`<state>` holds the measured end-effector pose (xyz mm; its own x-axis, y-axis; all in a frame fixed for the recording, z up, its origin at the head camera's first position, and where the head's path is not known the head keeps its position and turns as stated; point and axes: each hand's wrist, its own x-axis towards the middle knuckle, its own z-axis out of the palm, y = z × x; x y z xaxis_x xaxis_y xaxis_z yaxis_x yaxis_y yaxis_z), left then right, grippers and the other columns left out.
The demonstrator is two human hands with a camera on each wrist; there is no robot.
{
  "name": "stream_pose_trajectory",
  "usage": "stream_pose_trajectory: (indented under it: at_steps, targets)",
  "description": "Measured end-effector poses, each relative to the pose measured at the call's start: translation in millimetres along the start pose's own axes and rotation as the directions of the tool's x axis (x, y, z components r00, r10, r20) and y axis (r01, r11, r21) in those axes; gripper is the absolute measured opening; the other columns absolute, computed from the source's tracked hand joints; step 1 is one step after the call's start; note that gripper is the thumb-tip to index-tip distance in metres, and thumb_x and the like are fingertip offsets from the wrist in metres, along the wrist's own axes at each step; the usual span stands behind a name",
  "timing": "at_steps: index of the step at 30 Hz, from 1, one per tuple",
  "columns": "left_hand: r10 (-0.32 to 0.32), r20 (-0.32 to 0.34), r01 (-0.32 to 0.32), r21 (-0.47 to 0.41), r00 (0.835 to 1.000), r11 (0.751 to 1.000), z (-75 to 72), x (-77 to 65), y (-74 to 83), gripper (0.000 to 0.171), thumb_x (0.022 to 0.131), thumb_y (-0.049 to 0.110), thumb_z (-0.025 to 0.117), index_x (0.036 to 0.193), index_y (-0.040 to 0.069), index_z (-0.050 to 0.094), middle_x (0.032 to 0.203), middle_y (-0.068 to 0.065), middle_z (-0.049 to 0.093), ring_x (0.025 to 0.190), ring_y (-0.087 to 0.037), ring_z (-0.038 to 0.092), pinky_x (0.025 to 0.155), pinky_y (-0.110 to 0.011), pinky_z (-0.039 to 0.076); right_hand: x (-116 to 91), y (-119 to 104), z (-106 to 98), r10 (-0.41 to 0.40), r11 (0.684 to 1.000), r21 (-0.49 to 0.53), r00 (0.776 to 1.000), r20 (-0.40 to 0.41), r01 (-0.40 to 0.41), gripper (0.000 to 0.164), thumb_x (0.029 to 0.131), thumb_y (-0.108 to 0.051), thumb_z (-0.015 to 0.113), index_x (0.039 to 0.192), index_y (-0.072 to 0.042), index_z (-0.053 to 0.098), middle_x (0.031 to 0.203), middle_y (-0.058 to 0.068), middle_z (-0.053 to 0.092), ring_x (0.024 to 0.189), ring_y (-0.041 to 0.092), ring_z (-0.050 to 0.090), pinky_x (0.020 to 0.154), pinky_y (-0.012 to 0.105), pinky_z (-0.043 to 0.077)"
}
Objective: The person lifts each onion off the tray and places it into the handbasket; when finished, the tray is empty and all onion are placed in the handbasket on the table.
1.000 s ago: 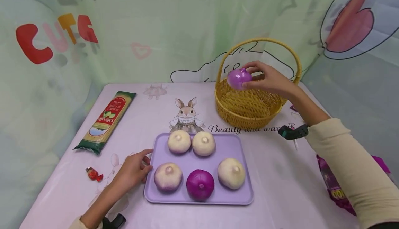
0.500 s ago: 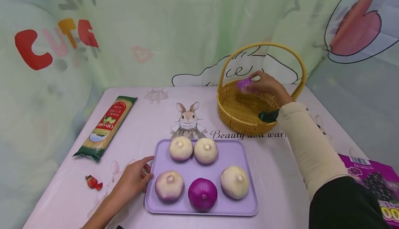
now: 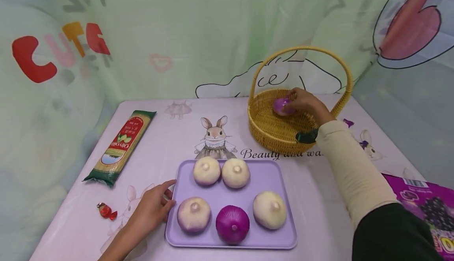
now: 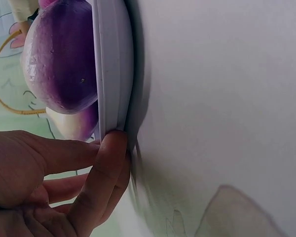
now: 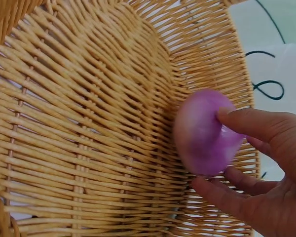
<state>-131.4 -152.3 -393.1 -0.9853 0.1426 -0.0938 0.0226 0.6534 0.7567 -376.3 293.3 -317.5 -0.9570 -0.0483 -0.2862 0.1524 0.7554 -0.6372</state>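
Inside the yellow wicker basket, my right hand holds a glossy purple onion. Thumb and fingers sit on opposite sides of it, near the basket's back wall. My left hand pinches the left rim of a lilac tray, thumb and fingertips meeting at the edge in the left wrist view. Two white turnips touch side by side at the tray's back. Along its front are a turnip on the left, a dark purple onion in the middle and another turnip on the right.
A green and red pasta packet lies at the table's left, with a red wrapped candy nearer the front. At the right lies a purple bag, partly behind the sleeve. The basket's tall handle arches over the right hand.
My right hand has lowered the purple onion from above the basket's rim down inside it. The left hand keeps its place at the tray; the view has shifted slightly.
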Motion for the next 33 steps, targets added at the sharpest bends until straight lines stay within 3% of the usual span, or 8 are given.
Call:
stream_pose_trajectory:
  at_steps: [5,12,16,21,26,33]
  targets:
    - [0.019,-0.001,-0.019,-0.006,1.000,1.000,0.2,-0.6,0.0,0.053,0.073,-0.008,0.063,0.121,0.003,0.047,0.082,-0.007,0.053,0.058,-0.011,0.056,0.038,-0.019,0.045,-11,-12,-16,0.003,0.997,-0.081,1.000,-0.013,-0.004,0.070,0.081,-0.036,0.059,0.135,-0.007,0.025,0.127,0.023,0.033,0.100,0.036,0.046,0.080,0.046,0.044]
    - [0.021,0.008,-0.021,0.002,1.000,1.000,-1.4,-1.9,2.2,0.052,0.073,-0.008,0.063,0.122,0.002,0.047,0.082,-0.007,0.054,0.057,-0.011,0.056,0.038,-0.020,0.044,-42,-34,-31,-0.172,0.981,0.096,0.985,0.021,0.169,0.058,0.083,-0.031,0.058,0.131,-0.011,0.031,0.132,0.018,0.032,0.107,0.029,0.046,0.077,0.032,0.050]
    - [0.027,0.013,-0.027,0.014,1.000,1.000,-2.0,-2.3,2.0,0.052,0.073,-0.007,0.063,0.122,0.001,0.047,0.081,-0.007,0.054,0.056,-0.011,0.056,0.038,-0.020,0.044,-66,-43,-29,-0.254,0.959,0.134,0.967,0.029,0.248,0.057,0.080,-0.035,0.061,0.128,-0.017,0.036,0.131,0.010,0.035,0.109,0.027,0.046,0.080,0.033,0.048]
    - [0.024,0.012,-0.024,0.002,1.000,1.000,-2.7,-3.3,-0.3,0.053,0.073,-0.007,0.063,0.122,0.002,0.047,0.081,-0.007,0.054,0.056,-0.011,0.056,0.038,-0.020,0.044,-102,-47,-14,-0.335,0.938,0.120,0.940,0.066,0.326,0.051,0.080,-0.036,0.061,0.124,-0.022,0.041,0.125,0.000,0.042,0.109,0.020,0.046,0.087,0.040,0.042]
    - [0.035,0.016,-0.035,-0.031,0.999,0.999,-3.2,-3.8,-0.9,0.052,0.073,-0.007,0.063,0.121,0.002,0.047,0.081,-0.008,0.054,0.056,-0.011,0.056,0.038,-0.021,0.045,-135,-43,11,-0.418,0.905,0.140,0.903,0.105,0.402,0.046,0.079,-0.031,0.064,0.119,-0.021,0.046,0.120,-0.002,0.046,0.109,0.019,0.047,0.086,0.036,0.044]
    - [0.005,0.018,-0.004,-0.039,1.000,0.999,-3.0,-3.2,-0.8,0.051,0.073,-0.006,0.063,0.120,0.005,0.048,0.081,-0.007,0.054,0.056,-0.012,0.056,0.038,-0.022,0.045,-174,-23,61,-0.514,0.856,0.219,0.815,0.268,0.468,0.045,0.079,-0.020,0.065,0.120,-0.016,0.047,0.122,0.004,0.046,0.113,0.032,0.044,0.083,0.030,0.047]
